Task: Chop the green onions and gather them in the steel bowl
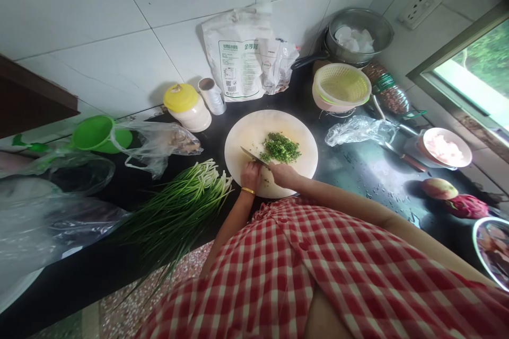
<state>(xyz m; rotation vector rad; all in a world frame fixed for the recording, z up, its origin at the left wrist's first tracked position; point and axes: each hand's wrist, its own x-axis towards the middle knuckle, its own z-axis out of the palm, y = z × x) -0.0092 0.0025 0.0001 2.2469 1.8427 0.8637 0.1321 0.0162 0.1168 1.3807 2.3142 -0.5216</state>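
Observation:
A round white cutting board (305, 143) lies on the dark counter, with a pile of finely chopped greens (281, 148) on it. My right hand (284, 175) is closed around the handle of a knife (254, 157), whose blade points to the upper left. Close against the near side of the blade is my left hand (251, 175), with a gold bracelet at the wrist. Its fingers look curled, and whatever they hold is hidden. Green bits are scattered around both hands. Left of the board lies a large bunch of whole scallions (186, 201).
Behind the board stand a yellow-lidded jar (186, 108), a plastic-wrap roll (212, 96) and a white flour bag (234, 58). A strainer basket (342, 87), pan (361, 37), second knife (405, 158), bowl (443, 148) and dragon fruit (466, 206) are at right. Plastic bags (155, 143) lie left.

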